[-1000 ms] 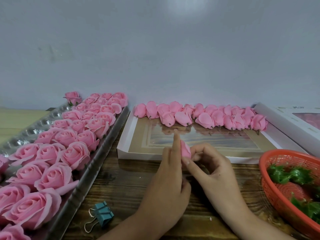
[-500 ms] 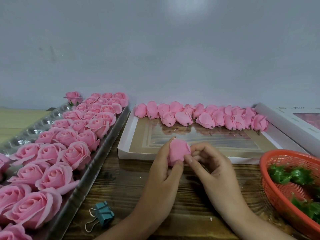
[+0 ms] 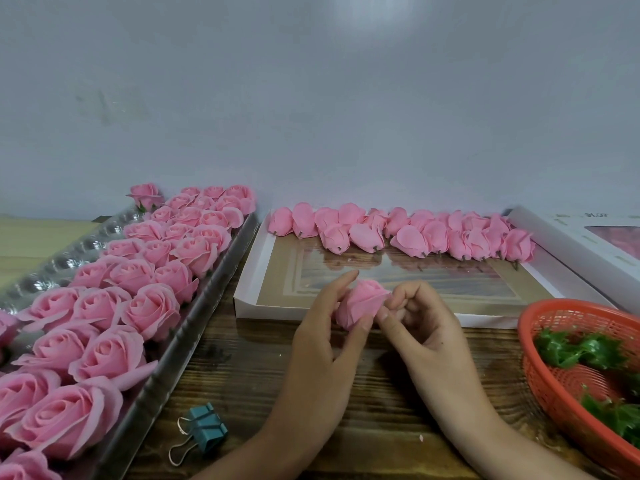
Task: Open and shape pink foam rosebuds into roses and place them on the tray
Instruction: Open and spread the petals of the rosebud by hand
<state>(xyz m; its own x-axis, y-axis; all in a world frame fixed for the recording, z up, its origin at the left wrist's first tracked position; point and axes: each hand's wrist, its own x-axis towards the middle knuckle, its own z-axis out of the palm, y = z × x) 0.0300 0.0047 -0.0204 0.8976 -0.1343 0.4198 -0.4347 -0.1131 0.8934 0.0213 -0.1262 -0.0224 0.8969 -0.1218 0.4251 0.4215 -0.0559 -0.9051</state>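
Over the middle of the wooden table I hold one pink foam rosebud (image 3: 360, 301), its tip pointing up and to the right. My left hand (image 3: 325, 344) grips it from the left, thumb under it and forefinger raised behind it. My right hand (image 3: 420, 323) pinches its outer petal at the right side with curled fingers. A silver tray (image 3: 173, 362) along the left carries several opened pink roses (image 3: 104, 306) in rows. Several closed rosebuds (image 3: 408, 233) lie in a row along the far edge of a shallow white box lid (image 3: 249, 282).
An orange mesh basket (image 3: 547, 372) with green leaf pieces sits at the right edge. A teal binder clip (image 3: 204, 431) lies on the table near the tray's front. A white box (image 3: 581, 244) stands at the far right. A grey wall closes off the back.
The bud has turned in my hands: first edge-on behind my raised left forefinger, now facing me with its tip up. My left fingers have wrapped round it; my right hand has shifted to the petal.
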